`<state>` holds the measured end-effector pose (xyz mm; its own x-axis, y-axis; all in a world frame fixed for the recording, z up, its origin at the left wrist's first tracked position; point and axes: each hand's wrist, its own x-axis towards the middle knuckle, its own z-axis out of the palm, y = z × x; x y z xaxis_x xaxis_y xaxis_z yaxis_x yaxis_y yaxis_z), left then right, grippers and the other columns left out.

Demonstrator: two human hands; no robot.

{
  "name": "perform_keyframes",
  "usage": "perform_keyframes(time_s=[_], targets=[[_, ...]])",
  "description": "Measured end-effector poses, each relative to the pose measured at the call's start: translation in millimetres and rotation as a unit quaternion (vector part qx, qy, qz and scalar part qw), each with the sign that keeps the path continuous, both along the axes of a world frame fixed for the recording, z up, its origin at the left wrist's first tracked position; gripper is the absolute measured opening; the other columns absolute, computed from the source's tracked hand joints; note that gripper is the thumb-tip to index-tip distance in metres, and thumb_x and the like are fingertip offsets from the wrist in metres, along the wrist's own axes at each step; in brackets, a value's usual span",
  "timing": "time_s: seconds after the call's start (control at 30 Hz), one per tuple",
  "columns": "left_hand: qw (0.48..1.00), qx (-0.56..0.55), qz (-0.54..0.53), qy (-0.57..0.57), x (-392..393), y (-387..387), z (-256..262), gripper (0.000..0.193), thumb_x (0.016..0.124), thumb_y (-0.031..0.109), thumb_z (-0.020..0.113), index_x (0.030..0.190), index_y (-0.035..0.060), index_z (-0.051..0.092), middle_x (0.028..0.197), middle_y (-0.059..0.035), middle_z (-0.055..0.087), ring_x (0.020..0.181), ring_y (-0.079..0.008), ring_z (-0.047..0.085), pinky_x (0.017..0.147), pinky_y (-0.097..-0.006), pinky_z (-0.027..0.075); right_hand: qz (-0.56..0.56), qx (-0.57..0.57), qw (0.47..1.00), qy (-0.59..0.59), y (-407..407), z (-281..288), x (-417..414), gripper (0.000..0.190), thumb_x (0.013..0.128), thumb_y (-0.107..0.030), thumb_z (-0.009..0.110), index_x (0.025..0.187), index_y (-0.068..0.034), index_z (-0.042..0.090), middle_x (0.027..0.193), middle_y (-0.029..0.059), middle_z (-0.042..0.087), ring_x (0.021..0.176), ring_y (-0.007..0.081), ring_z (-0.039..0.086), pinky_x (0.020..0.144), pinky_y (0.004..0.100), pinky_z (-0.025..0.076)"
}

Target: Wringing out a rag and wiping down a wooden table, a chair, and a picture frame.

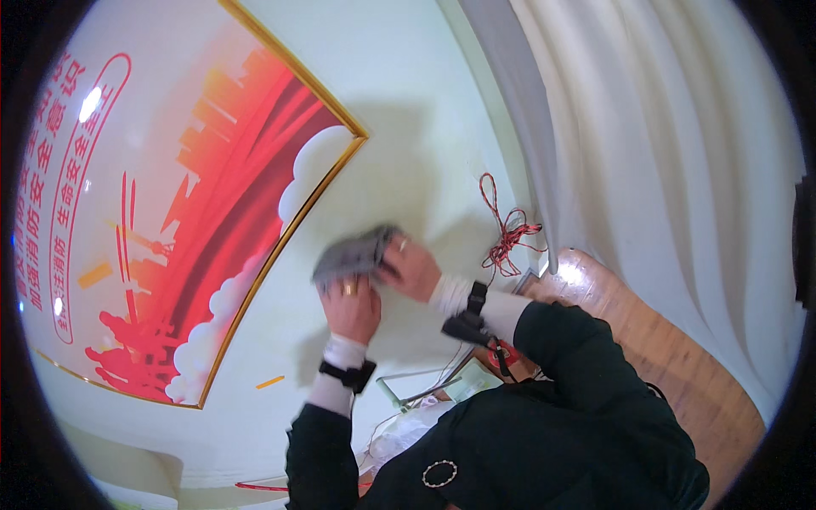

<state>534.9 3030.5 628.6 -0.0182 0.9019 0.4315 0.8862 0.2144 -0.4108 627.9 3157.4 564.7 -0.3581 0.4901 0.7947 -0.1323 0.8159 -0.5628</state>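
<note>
A dark grey, cloth-like item (pixel 352 256), blurred, is held up between both hands in front of the pale wall (pixel 408 178). My left hand (pixel 352 307), with a gold ring on a finger, grips its lower edge. At its right end, my right hand (pixel 411 266) has its fingers closed on it; a ring shows there too. Both wrists wear black straps with small devices. What exactly the grey item is, I cannot tell.
A gold-framed red poster (pixel 255 146) with writing hangs at the left. Red-and-black cord (pixel 507 239) hangs in a bundle by the wall's corner. A long pale curtain (pixel 631 159) covers the right, above the wooden floor (pixel 676 344). Clear plastic (pixel 408 430) lies low, near my body.
</note>
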Motion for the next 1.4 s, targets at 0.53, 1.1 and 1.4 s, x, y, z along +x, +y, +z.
perform_keyframes(time_s=[0.53,1.1,1.4], targets=[[0.984,-0.091,0.084,-0.127,24.3,-42.6,-87.3,0.046,0.074,0.013,0.055,0.120,0.0095,0.055,0.118,-0.0106,0.054,0.113,-0.0290,0.048,0.102,-0.0557,0.029,0.084,-0.061,0.990,-0.099,23.3,-86.7,23.6,0.028,0.071,-0.011,0.065,0.098,-0.005,0.055,0.089,0.0158,0.057,0.086,0.0347,0.056,0.076,0.0422,0.046],[0.958,0.254,0.130,-0.046,3.2,-26.9,-21.9,0.043,0.074,0.019,0.064,0.112,0.0015,0.056,0.110,-0.0224,0.052,0.103,-0.0415,0.046,0.089,-0.0536,0.035,0.141,0.155,0.978,0.008,15.9,63.4,-3.6,0.035,0.070,-0.006,0.066,0.105,-0.008,0.062,0.090,0.0118,0.053,0.086,0.0294,0.055,0.070,0.0386,0.048],[0.911,0.098,0.287,-0.281,54.5,-67.7,-173.9,0.051,0.069,0.018,0.062,0.116,0.0005,0.054,0.113,-0.0265,0.049,0.111,-0.0463,0.039,0.095,-0.0556,0.031,0.202,0.097,0.946,-0.236,-32.3,-117.0,-4.4,0.031,0.075,-0.013,0.063,0.105,-0.008,0.060,0.096,0.0118,0.057,0.090,0.0320,0.058,0.073,0.0420,0.050]])
